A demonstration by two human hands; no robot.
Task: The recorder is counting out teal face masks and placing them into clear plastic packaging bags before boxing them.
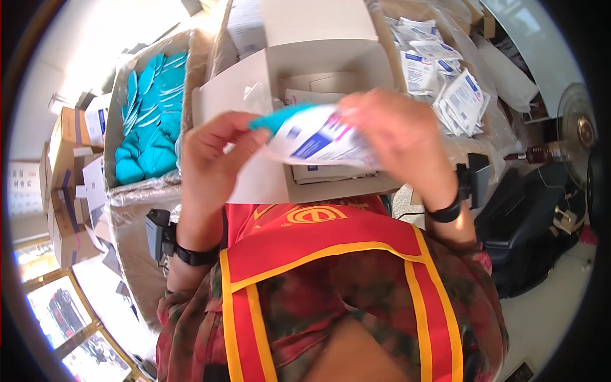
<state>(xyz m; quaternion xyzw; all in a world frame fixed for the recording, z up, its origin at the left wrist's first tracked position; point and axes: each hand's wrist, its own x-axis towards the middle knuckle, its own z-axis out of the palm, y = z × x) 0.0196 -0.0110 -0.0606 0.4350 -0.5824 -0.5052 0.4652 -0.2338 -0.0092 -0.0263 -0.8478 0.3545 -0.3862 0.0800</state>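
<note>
In front of my chest, my left hand (215, 153) pinches the end of a flat teal piece (285, 118) that looks soft. A white printed packet (321, 145) with blue and pink marks overlaps its other end, and part of the teal piece is hidden behind or inside it. My right hand (402, 135), blurred by motion, is closed on the packet's right edge. Both things are held over an open white carton (261, 181), its flaps folded outward. More white packets (334, 172) lie inside the carton, partly covered by my hands' work.
To the left, a plastic-lined box (194, 83) holds a heap of teal pieces (149, 121). Another lined box on the right holds several loose white packets (461, 102). Brown cartons (69, 137) are stacked far left. A fan (576, 127) and a black bag (525, 223) stand right.
</note>
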